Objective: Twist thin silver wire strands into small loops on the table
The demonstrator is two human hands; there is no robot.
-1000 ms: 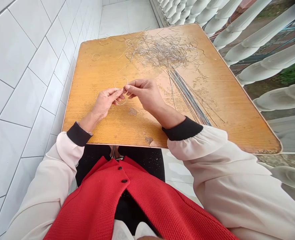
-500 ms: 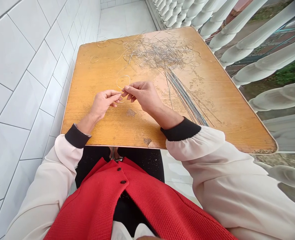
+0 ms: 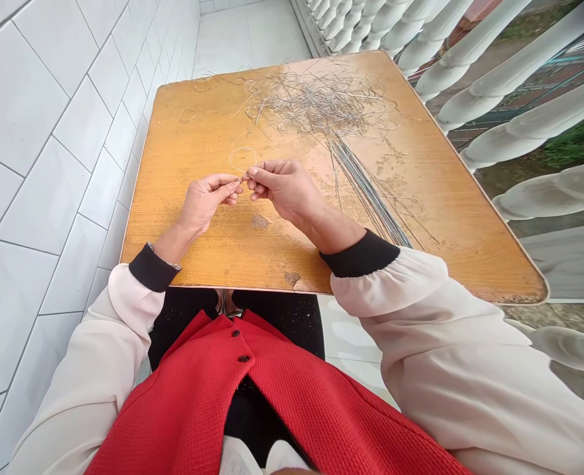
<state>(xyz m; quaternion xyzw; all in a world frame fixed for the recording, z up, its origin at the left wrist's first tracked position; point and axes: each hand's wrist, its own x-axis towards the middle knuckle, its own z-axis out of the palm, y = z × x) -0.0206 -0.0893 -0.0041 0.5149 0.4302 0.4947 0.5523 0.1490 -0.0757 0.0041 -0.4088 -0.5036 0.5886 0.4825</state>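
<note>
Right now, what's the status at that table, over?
Left hand and right hand both pinching wire loop. Loop sticks out past the pinch. Tangled wire pile farther back, apart; nothing in between.

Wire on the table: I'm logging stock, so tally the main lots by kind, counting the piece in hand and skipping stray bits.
Wire loop, pinched by the fingers of the left hand and right hand: 1
Tangled wire heap: 1
Straight wire bundle: 1
Total: 3
</note>
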